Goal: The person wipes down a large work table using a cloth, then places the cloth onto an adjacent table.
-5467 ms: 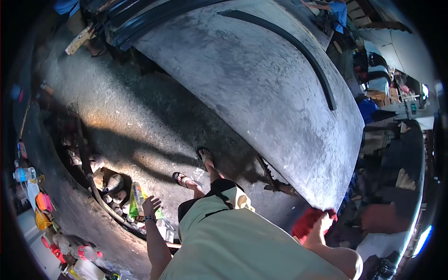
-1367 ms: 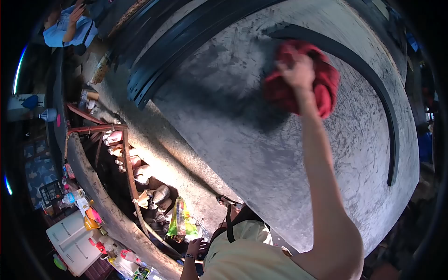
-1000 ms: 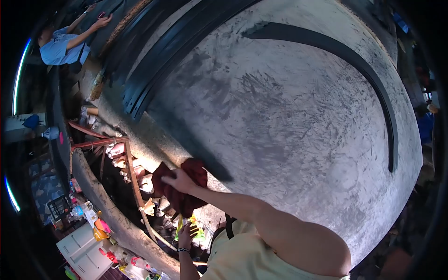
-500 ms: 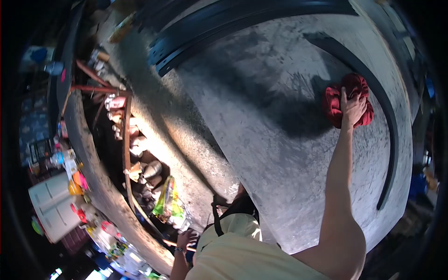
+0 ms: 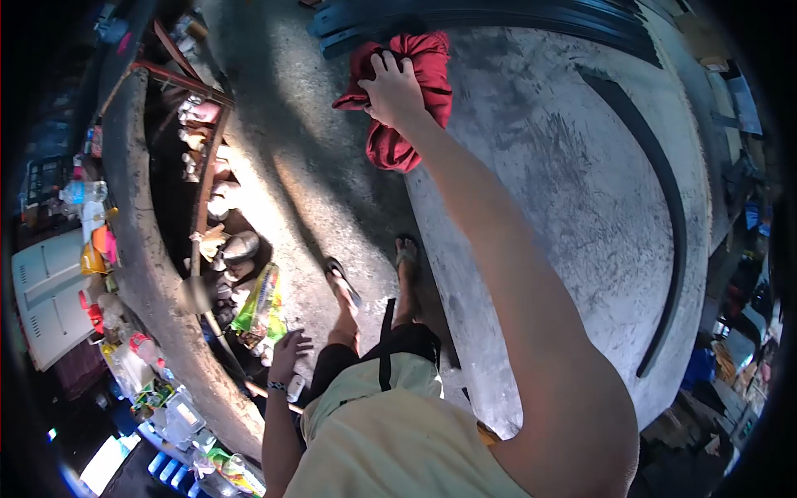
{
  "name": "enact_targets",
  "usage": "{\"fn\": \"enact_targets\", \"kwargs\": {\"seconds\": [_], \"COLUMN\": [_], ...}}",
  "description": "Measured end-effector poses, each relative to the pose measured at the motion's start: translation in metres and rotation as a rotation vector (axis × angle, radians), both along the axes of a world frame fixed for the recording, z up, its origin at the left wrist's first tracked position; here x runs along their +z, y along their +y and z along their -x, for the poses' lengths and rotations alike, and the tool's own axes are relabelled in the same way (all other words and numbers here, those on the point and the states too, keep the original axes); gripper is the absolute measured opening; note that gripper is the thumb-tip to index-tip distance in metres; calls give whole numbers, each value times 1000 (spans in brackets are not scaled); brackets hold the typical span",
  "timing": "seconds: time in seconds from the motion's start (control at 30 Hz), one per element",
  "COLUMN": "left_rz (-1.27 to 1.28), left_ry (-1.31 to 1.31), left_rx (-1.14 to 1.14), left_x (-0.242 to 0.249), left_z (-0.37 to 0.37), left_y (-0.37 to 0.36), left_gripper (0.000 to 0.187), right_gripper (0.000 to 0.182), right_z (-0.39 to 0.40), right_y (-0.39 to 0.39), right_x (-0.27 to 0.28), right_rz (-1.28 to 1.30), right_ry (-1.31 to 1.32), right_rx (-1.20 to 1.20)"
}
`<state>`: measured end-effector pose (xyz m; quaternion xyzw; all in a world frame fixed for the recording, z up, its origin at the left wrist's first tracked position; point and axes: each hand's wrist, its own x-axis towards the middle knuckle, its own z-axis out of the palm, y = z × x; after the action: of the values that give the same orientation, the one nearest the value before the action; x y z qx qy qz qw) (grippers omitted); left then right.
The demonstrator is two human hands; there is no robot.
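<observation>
A bunched red cloth point(image 5: 432, 75) is at the upper left edge of the grey board point(image 5: 548, 232), part of it past the edge above the floor. My right hand point(image 5: 393, 90) grips it from above, its fingers spread over the folds. Low on the left, my left hand point(image 5: 289, 353) hangs beside my body with its fingers apart and nothing in them. A curved dark strip point(image 5: 664, 191) lies along the right side of the board.
Long dark metal pieces point(image 5: 498, 17) lie across the board's far end. To the left are a rusty metal frame point(image 5: 203, 178), a green and yellow bag point(image 5: 261, 307) and a long ledge point(image 5: 149, 274) with bottles and clutter beyond. My feet stand on the concrete floor point(image 5: 290, 124).
My right hand has moved left with the red cloth, from near the curved strip to the board's left edge. The view has shifted, and my left hand shows farther left and higher.
</observation>
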<state>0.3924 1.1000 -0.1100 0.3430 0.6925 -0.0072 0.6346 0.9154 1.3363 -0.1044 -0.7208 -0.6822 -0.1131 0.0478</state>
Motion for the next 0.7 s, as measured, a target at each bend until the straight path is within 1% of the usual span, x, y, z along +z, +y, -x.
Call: {"fn": "enact_targets", "kwargs": {"seconds": [0.07,0.1,0.13,0.17,0.2,0.27,0.3,0.33,0.4,0.43,0.47,0.53,0.57,0.6,0.63,0.7], "left_rz": [2,52,97,177,245,371,377,412,379,373,364,364,359,370,357,301], "left_ry": [-18,-9,1,20,-6,40,85,20,-3,-37,-10,23,4,49,11,-19], "left_rx": [-8,-6,-9,-15,-1,-68,-120,-107,-100,-50,-78,-133,-149,-164,-189,-218], "left_x": [-15,-29,-46,-66,-87,-107,-110,-132,-145,-151,-148,-158,-183,-172,-170,-170], "left_z": [12,25,38,54,76,107,118,144,169,179,182,189,204,194,185,175], "left_y": [7,6,6,4,0,0,3,5,18,29,42,69,84,101,120,151], "left_gripper": [35,35,35,37,36,35,35,36,37,38,38,37,37,37,37,38], "right_gripper": [48,46,46,45,50,47,43,39,37,37,33,27,25,24,24,32], "right_z": [16,29,46,62,85,136,165,196,249,273,295,332,338,337,339,330], "right_y": [-34,-59,-95,-140,-192,-322,-388,-450,-556,-595,-624,-663,-688,-730,-832,-800], "right_x": [3,10,21,21,33,38,45,55,73,83,93,108,111,111,48,102], "right_rz": [28,37,35,-4,80,310,430,472,537,585,550,399,127,-156,-633,-1075], "right_ry": [65,97,174,188,200,177,184,167,192,230,169,196,341,487,312,630], "right_rx": [-32,-56,-91,-73,-114,-252,-322,-372,-497,-692,-891,-1441,-1533,-1597,-1571,-1889]}}
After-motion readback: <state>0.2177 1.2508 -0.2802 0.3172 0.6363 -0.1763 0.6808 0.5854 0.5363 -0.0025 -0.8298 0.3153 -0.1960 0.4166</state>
